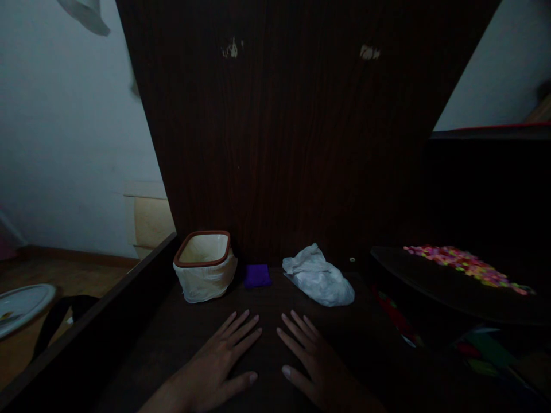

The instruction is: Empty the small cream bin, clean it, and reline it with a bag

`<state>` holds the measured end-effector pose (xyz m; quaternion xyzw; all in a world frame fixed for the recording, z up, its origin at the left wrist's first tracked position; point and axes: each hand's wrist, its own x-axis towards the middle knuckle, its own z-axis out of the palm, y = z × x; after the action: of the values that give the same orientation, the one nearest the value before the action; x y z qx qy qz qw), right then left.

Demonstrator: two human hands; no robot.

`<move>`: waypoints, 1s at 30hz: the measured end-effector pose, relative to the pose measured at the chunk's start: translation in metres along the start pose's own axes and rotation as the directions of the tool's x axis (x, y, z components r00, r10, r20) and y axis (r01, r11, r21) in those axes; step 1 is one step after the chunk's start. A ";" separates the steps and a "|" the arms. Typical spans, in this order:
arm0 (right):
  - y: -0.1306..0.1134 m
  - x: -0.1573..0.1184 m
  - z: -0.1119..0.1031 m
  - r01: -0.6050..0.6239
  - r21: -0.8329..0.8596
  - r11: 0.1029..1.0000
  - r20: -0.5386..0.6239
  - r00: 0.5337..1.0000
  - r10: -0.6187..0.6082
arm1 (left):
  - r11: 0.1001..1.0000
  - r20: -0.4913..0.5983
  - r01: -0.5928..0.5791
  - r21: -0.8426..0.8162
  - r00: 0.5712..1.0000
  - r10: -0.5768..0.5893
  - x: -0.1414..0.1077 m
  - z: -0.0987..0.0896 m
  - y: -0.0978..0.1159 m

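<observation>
My left hand [221, 358] lies palm down on the dark wooden surface [267, 344], fingers spread and holding nothing. Across from it, my right hand [312, 358] rests flat in the same way, also bare. Beyond my left fingertips stands a small bin [204, 281] with a brown square rim and a whitish plastic liner. A folded purple cloth [257, 276] sits between the bin and a crumpled white plastic bag [321, 276]. The bag is beyond my right fingertips, and what it contains cannot be made out. Neither hand touches these things.
A tall dark wooden panel [284, 137] rises behind the objects. At the left runs a raised side board [107, 310]. On the right, a dark curved shelf [430, 284] bears a strip of colourful flowers [467, 264]; dim items lie under it. A white oval object [26, 304] is on the floor.
</observation>
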<state>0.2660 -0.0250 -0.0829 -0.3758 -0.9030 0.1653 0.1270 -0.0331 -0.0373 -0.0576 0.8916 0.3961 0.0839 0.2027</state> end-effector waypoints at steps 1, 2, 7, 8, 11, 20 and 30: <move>0.000 0.000 0.000 -0.001 0.001 1.000 0.000 1.000 0.001 | 1.000 0.002 0.001 0.001 1.000 -0.001 0.000 0.000 0.000; 0.000 0.001 -0.001 -0.003 0.002 1.000 0.003 1.000 0.003 | 1.000 -0.002 0.003 0.001 1.000 -0.003 0.000 0.000 0.000; -0.002 0.002 -0.002 -0.010 0.006 1.000 0.020 1.000 0.010 | 1.000 -0.041 -0.008 -0.008 0.999 0.008 -0.001 0.000 0.001; -0.002 0.002 -0.002 -0.012 0.007 1.000 0.020 1.000 0.012 | 1.000 -0.043 -0.012 -0.008 0.999 0.011 0.000 -0.001 0.002; -0.001 0.001 -0.001 -0.022 0.004 1.000 0.031 0.999 0.022 | 1.000 -0.027 -0.006 -0.004 1.000 0.006 0.000 -0.002 0.002; -0.001 0.002 -0.004 -0.006 0.023 1.000 0.022 1.000 0.006 | 1.000 -0.044 -0.023 -0.002 0.999 0.022 0.000 0.001 -0.001; -0.002 0.003 -0.003 -0.025 0.015 1.000 0.032 0.999 0.025 | 1.000 -0.012 0.012 -0.013 1.000 -0.012 0.002 -0.003 0.004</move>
<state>0.2639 -0.0236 -0.0787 -0.3834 -0.8988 0.1799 0.1135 -0.0304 -0.0369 -0.0530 0.8873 0.4021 0.0908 0.2066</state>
